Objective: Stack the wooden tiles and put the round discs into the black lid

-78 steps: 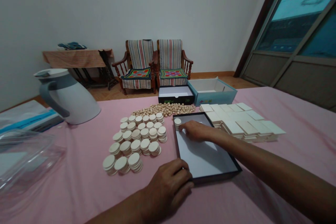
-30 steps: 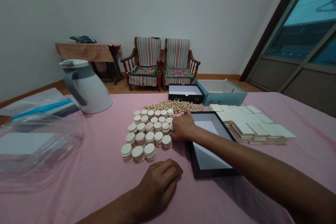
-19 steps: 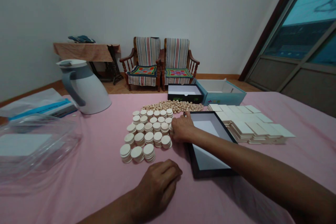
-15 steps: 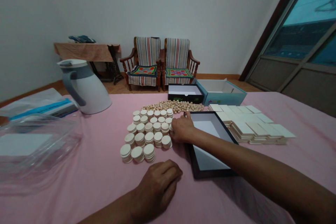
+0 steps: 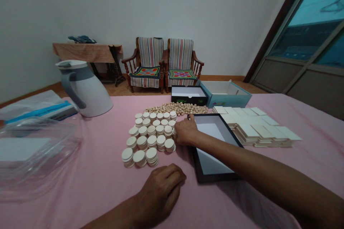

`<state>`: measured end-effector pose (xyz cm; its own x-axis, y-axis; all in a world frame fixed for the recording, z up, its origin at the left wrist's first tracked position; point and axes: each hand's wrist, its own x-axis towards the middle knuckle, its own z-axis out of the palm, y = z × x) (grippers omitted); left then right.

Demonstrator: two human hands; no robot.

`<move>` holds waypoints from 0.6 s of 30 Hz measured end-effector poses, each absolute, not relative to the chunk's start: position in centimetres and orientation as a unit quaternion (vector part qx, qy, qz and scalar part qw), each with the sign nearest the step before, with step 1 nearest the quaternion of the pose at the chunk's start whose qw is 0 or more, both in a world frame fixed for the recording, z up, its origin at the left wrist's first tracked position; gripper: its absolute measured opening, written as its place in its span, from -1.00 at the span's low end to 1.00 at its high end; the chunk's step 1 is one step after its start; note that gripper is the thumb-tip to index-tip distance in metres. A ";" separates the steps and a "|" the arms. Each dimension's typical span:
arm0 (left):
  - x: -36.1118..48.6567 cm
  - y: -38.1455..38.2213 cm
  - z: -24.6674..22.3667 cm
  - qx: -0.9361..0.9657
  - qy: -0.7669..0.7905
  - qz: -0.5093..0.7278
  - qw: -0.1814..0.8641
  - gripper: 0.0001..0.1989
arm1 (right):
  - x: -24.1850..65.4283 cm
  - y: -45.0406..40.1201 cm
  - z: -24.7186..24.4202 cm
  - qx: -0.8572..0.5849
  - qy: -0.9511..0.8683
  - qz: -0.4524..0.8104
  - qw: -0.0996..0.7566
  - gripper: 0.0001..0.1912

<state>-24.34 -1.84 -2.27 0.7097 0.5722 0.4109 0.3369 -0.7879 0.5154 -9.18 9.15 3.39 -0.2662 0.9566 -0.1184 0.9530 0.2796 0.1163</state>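
Observation:
My right hand (image 5: pixel 186 131) reaches across a shallow black-rimmed box lid (image 5: pixel 199 168) with a white inside. Its fingers are closed at the right edge of the stacks of round wooden discs (image 5: pixel 152 141), against a stack that it partly covers; the fingertips are hidden. On the cloth in front of the stacks rests my left hand (image 5: pixel 162 193), fingers curled together, with nothing visible in it. Behind the discs lies a spread of small wooden beads or pieces (image 5: pixel 177 108). To the right of the lid, thin wooden rectangles (image 5: pixel 248 128) are laid in overlapping piles.
A pink cloth (image 5: pixel 99 186) covers the table. On the left stand a white and grey jug (image 5: pixel 92 93), a clear plastic tray (image 5: pixel 61 132) and a blue-and-white box (image 5: pixel 51 112). At the back are a black box (image 5: pixel 188 99) and a light blue box (image 5: pixel 228 100). Two armchairs (image 5: pixel 150 53) stand beyond.
The view has shifted very slightly, so things on the table appear a little further left. Both hands keep their places and poses.

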 end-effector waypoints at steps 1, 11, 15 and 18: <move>-24.3 -1.8 -2.2 0.901 0.251 0.287 0.205 -0.77 | -9.2 9.1 3.4 0.600 0.796 0.010 0.084 -0.63; -24.3 -1.7 -2.2 0.902 0.248 0.288 0.206 -0.76 | -9.4 9.0 3.9 0.601 0.793 0.003 0.101 -0.57; -24.3 -1.7 -2.2 0.903 0.240 0.294 0.201 -0.76 | -9.4 8.9 4.0 0.601 0.793 0.003 0.100 -0.60; -24.3 -1.7 -2.1 0.903 0.238 0.299 0.197 -0.77 | -9.3 9.0 4.0 0.602 0.793 0.003 0.098 -0.60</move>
<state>-24.25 -1.68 -2.07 0.7088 0.5465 0.4460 0.3116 -0.8098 0.4971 -9.32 8.96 3.97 -0.2565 0.9545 -0.1520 0.9534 0.2757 0.1228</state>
